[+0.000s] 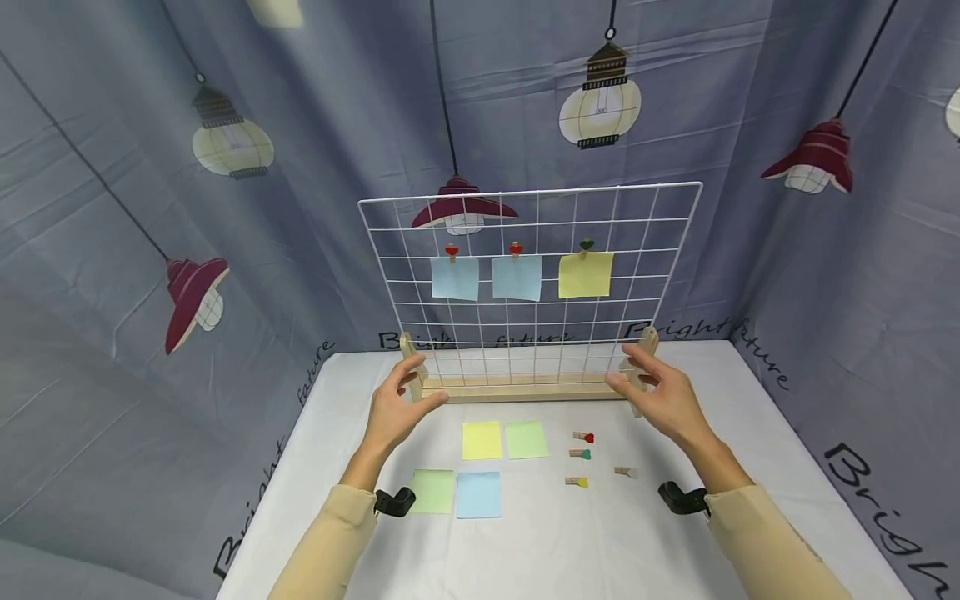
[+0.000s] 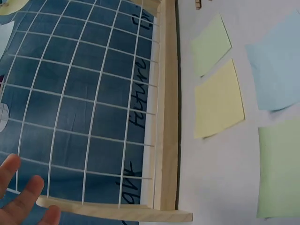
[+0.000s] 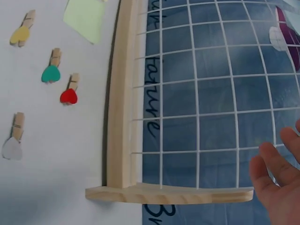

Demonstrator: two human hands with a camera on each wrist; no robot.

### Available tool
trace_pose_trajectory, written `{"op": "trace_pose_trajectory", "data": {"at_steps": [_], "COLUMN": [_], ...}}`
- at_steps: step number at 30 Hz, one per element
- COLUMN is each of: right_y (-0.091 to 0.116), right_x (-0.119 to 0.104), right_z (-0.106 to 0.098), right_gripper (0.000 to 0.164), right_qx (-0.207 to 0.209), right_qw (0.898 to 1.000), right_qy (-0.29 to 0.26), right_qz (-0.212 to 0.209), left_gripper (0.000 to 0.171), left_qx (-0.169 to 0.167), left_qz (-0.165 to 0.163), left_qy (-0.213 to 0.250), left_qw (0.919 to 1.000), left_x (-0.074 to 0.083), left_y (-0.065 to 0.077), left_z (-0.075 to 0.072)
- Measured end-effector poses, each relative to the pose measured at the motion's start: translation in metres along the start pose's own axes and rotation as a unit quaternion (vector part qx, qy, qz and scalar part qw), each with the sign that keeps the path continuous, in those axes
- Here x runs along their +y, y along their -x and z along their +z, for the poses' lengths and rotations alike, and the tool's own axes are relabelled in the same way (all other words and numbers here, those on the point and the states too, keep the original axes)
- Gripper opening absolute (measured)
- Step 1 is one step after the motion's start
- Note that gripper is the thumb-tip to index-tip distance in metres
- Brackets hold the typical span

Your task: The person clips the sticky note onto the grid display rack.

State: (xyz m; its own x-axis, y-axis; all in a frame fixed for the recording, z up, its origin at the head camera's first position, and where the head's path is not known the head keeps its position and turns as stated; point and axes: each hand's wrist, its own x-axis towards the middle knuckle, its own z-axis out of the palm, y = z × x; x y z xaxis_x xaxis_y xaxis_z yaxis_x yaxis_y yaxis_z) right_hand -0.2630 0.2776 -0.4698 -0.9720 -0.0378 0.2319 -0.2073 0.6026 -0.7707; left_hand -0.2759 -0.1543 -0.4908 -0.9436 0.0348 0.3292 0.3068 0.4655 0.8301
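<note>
Beside the wooden stand [image 1: 525, 392], left hand [image 1: 394, 410] and right hand [image 1: 669, 403] — fingers apart, contact unclear.

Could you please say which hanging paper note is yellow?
The rightmost, a yellow paper note held by the green heart-decorated wooden clip; the two light-blue paper notes hang to its left.

white wire grid [image 1: 536, 302] on wooden base [image 1: 525, 389], two blue notes [image 1: 517, 280] plus a yellow note [image 1: 585, 277] pegged on it, left hand [image 1: 396, 412] by the grid's left end, right hand [image 1: 666, 402] by its right, loose notes [image 1: 482, 441] and little pegs [image 1: 581, 454] just chilling in front
</note>
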Motion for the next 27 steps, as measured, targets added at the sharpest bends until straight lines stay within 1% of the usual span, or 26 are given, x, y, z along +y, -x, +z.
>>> {"op": "trace_pose_trajectory", "data": {"at_steps": [6,9,12,16,19,22,27], "right_y": [0.007,0.010,0.013,0.016,0.018,0.019,0.020], "right_x": [0.013,0.019,0.025,0.030,0.031,0.032,0.032], "right_z": [0.008,0.012,0.016,0.017,0.017,0.017,0.017], "right_gripper": [0.069,0.068,0.068,0.069,0.070,0.071,0.072], "right_qx": [-0.010,-0.012,-0.009,-0.007,-0.010,-0.014,-0.018], "right_qw": [1.000,1.000,0.999,1.000,1.000,1.000,1.000], "right_qy": [-0.002,-0.004,0.007,0.020,0.017,0.011,0.002], "right_qz": [-0.014,-0.028,-0.032,-0.020,-0.010,0.002,0.011], "left_gripper": [0.075,0.071,0.068,0.062,0.060,0.057,0.050], "left_qx": [-0.013,-0.027,-0.041,-0.053,-0.056,-0.056,-0.063], "left_qz": [-0.008,-0.020,-0.039,-0.065,-0.079,-0.099,-0.131], "left_qy": [-0.007,-0.009,-0.012,-0.013,-0.013,-0.028,-0.073], "left_qw": [0.9999,0.9994,0.9983,0.9964,0.9952,0.9931,0.9866], "left_x": [-0.012,-0.018,-0.027,-0.042,-0.053,-0.062,-0.078], "left_y": [0.008,0.014,0.023,0.036,0.045,0.054,0.067], "left_z": [-0.004,-0.005,-0.006,-0.005,-0.004,-0.002,0.003]}}
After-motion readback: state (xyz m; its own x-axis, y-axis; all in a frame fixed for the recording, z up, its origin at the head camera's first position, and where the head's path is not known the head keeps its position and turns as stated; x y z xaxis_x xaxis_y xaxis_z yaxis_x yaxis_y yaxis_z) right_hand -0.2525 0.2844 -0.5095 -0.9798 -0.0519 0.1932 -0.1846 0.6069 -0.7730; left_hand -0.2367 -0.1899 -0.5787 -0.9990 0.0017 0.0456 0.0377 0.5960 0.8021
